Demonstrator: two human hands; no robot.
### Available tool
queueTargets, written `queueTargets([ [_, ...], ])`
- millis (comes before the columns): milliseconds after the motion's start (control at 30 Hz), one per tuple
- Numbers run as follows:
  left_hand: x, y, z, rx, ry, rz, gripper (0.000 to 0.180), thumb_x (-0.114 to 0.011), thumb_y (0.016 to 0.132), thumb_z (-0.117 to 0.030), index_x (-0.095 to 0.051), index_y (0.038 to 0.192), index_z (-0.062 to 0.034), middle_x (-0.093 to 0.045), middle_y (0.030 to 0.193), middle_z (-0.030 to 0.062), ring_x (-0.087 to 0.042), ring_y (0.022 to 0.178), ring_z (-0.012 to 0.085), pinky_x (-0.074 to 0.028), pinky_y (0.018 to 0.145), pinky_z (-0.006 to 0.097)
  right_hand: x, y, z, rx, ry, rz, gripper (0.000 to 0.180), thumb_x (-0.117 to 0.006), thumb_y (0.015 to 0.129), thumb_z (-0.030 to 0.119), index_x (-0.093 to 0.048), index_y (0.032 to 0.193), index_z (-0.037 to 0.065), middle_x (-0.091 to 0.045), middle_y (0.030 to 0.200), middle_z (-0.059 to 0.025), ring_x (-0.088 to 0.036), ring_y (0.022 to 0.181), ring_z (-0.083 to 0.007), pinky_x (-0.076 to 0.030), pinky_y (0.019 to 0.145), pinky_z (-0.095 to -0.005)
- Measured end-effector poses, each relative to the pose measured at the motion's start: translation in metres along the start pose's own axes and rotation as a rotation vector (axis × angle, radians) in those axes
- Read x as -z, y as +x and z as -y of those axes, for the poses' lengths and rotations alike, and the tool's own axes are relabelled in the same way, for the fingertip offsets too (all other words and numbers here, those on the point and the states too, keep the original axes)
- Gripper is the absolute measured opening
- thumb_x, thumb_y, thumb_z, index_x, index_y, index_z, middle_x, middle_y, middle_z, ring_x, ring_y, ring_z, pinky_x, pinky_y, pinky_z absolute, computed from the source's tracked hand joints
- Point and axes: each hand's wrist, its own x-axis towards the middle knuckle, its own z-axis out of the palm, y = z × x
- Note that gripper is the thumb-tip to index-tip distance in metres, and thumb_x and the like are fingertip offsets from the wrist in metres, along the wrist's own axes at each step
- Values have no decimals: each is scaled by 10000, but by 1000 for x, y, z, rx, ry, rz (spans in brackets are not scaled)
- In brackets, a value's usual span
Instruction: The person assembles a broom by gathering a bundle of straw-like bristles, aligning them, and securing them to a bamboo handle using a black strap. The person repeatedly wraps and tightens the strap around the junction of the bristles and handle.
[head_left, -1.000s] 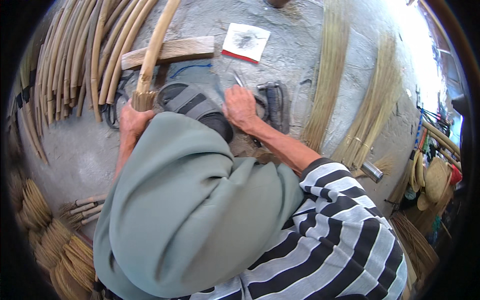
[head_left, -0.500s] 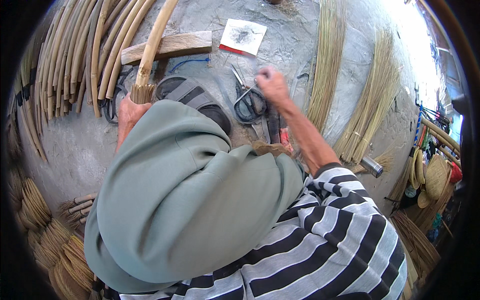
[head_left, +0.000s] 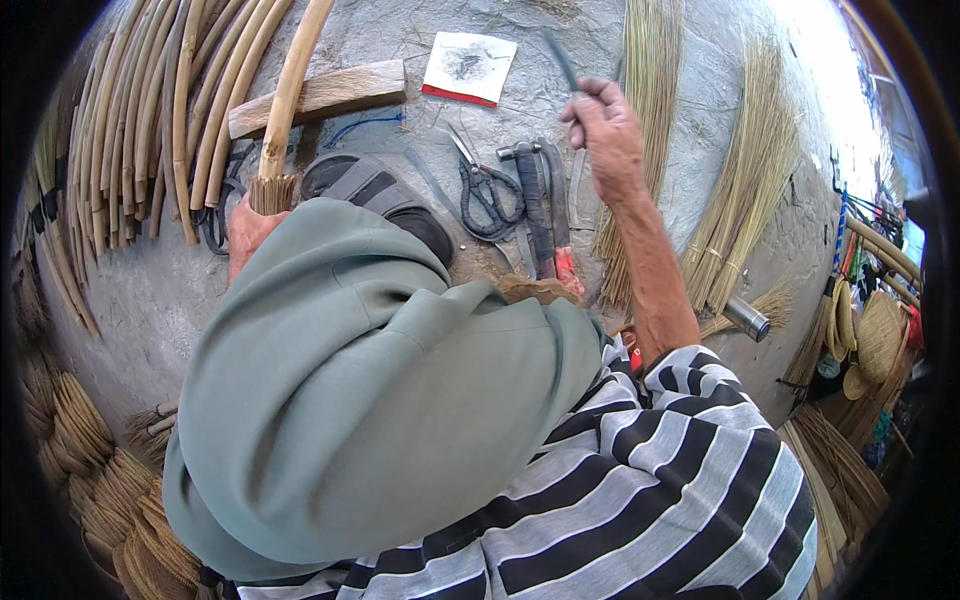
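Left hand was closed around a short bundle of stiff brown bristles at the near end of a bamboo pole; some of its fingers were hidden, and a grey-green cloth covered its wrist. The pole rose from the bundle toward the upper edge, crossing in front of a wooden block. Right hand was well apart from the bundle, its fingers curled and pinching one end of a thin dark strip, which pointed up and to the left; the strip was blurred, and its exact kind could not be told. Below and left of that hand, on the grey floor, lay black-handled scissors with blades partly spread, and just right of them a hammer with a dark-wrapped handle. A sandal was seen between the bundle and the scissors. A white sheet with a red edge lay near the block, and a blue cord lay just below the block. Behind the right hand stretched one bundle of long stalks; a metal cylinder lay farther right.
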Motion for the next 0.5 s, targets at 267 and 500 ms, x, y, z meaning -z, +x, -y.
queueTargets([
  [267, 2, 0, -3, 16, 29, 3, 620, -976, 805, -313, -736, 1290, -10, -809, 996, 142, -780, 886, 243, -618, 822, 426, -35, 7, -82, 440, -1003, -105, 295, -752, 1050, 159, -697, 1312, 35, -775, 1176, -174, -731, 1010, -286, -598, 916, -457],
  [500, 4, 2, -4, 44, 9, 33, 645, -970, 803, -305, -736, 1328, -12, -821, 1057, 160, -798, 956, 265, -624, 882, 438, -109, -39, -103, 328, -1025, 402, 357, -829, 978, 325, -730, 1183, 49, -730, 1075, -182, -753, 1022, -383, -642, 863, -514],
])
